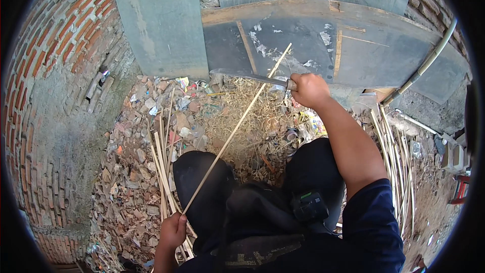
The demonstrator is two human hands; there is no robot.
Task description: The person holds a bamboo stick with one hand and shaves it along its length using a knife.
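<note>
A long, thin bamboo strip (237,127) slants across the middle of the head view, from low left up to the far right. Its near end is gripped by my left hand (174,228), fingers closed, beside my left knee. My right hand (309,90) is wrapped around the handle of a large knife (255,76), a machete by its shape. The blade points left and crosses the strip near its far end; whether the edge touches the strip I cannot tell. Pale shavings (237,106) lie heaped on the ground beneath.
Several bamboo strips lie by my left leg (164,172), and another bundle of strips (396,167) is at the right. Dark boards (283,38) lean in front of me. A brick wall (60,45) stands at the left. Broken rubble (126,187) covers the ground. A bamboo pole (424,65) leans at the right.
</note>
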